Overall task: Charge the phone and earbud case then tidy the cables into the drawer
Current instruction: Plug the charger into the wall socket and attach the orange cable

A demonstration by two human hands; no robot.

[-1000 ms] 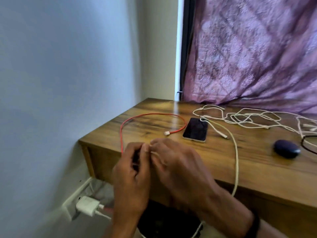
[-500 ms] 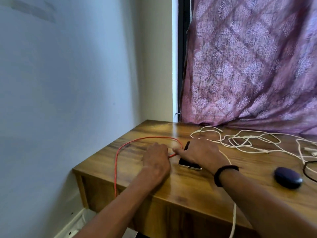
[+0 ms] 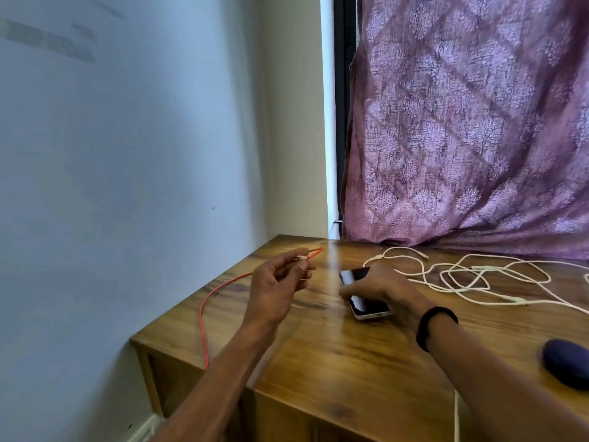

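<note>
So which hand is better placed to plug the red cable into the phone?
Left. The left hand already pinches the red cable's plug end, raised beside the phone. The right hand grips the phone on the table, so it is better left steadying it.

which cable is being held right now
The red cable: the left hand pinches its plug end above the table. The white cables lie loose, untouched, to the right of the phone under the right hand.

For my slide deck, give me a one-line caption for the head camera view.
Left hand pinches the red cable plug while right hand grips the phone on the wooden table.
</note>
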